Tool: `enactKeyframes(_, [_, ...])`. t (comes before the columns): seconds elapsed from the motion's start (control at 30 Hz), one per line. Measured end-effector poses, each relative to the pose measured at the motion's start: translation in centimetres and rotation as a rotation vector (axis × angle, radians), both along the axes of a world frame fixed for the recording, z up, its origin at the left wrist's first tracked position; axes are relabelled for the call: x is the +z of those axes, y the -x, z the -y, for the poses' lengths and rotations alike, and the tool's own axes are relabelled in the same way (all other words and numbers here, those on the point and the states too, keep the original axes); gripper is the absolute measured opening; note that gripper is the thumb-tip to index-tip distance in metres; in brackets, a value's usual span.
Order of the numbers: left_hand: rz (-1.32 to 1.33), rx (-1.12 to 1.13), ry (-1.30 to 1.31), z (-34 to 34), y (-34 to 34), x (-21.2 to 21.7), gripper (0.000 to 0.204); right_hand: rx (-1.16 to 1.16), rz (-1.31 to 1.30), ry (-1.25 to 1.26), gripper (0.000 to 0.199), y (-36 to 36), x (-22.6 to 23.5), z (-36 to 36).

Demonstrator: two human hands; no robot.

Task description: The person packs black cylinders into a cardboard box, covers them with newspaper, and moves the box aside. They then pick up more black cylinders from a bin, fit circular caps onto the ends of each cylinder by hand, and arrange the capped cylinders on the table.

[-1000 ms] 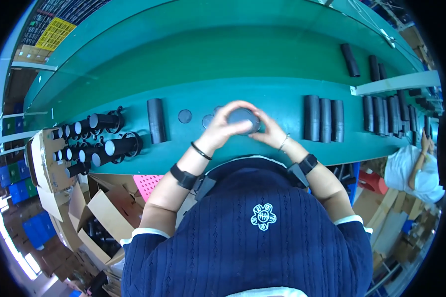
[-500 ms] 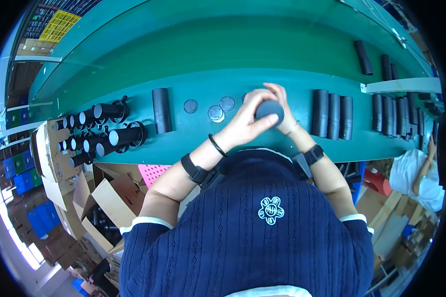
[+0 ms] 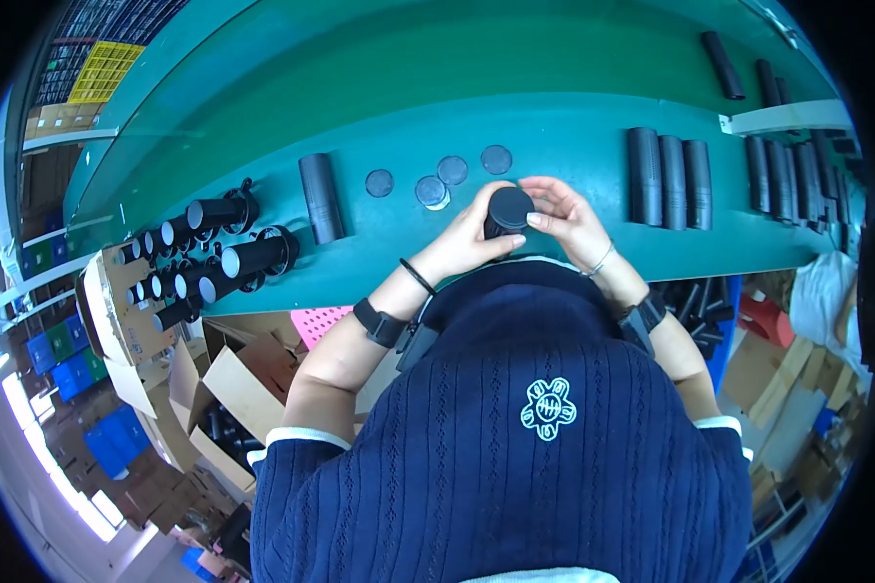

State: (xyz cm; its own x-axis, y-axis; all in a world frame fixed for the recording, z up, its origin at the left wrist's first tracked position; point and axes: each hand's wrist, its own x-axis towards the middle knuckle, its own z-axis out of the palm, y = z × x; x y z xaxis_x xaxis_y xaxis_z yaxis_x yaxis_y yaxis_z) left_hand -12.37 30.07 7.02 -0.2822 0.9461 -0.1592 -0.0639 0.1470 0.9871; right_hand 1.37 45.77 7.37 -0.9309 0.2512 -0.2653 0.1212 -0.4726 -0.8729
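A black tube with a round flat cap [image 3: 511,207] stands end-up toward me, just in front of my chest. My left hand [image 3: 474,233] is wrapped around its left side, thumb along the near side. On the other side, my right hand [image 3: 571,225] has its thumb against the cap's rim and its fingers curved around the far edge; part of that contact is hidden. Beyond my hands, dark round discs lie on the green table: one disc [image 3: 496,159] alone, two overlapping near another disc [image 3: 452,170], and a disc [image 3: 379,183] farther left.
A single black tube [image 3: 321,198] lies left of the discs. Several assembled black cylinders [image 3: 253,257] stand at the far left beside cardboard boxes [image 3: 248,394]. Three ribbed black tubes [image 3: 644,179] lie at the right, with more beyond a white metal bar [image 3: 786,118].
The capped tube and both hands have shifted slightly left and toward me. My right fingers have loosened from behind the tube to its cap edge. The rightmost disc is now fully uncovered.
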Motion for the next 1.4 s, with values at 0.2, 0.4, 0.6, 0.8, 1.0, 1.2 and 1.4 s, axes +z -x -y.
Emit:
enactKeyframes(0.2, [-0.068, -0.063, 0.025, 1.1, 0.2, 0.3, 0.072, 0.055, 0.108, -0.026, 0.036, 0.2, 0.7, 1.1])
enactKeyframes(0.4, [-0.312, 0.027, -0.048, 1.3, -0.9, 1.4, 0.064, 0.075, 0.033, -0.19, 0.036, -0.2, 1.3, 1.8])
enactKeyframes(0.6, [-0.315, 0.063, 0.009, 0.9, -1.1, 1.3, 0.066, 0.066, 0.076, 0.019, 0.039, 0.0, 1.2, 1.5])
enactKeyframes(0.8, [-0.298, 0.065, -0.033, 0.8, -1.1, 1.0, 0.063, 0.204, 0.004, 0.116, 0.062, -0.8, 1.0, 0.2])
enactKeyframes(1.0, [0.157, 0.347, -0.109, -0.6, 1.8, 1.6, 0.057, 0.347, 0.024, -0.289, 0.092, -0.2, -1.7, -0.4])
enactKeyframes(1.2, [0.264, 0.462, 0.142, -0.6, 3.2, 2.0, 0.042, -0.271, 0.111, -0.705, 0.07, 6.0, -3.7, -14.8])
enactKeyframes(1.4, [0.342, 0.557, 0.268, 2.0, 3.2, 0.1, 0.02, -0.449, 0.745, -1.355, 0.078, 9.0, -6.9, -32.4])
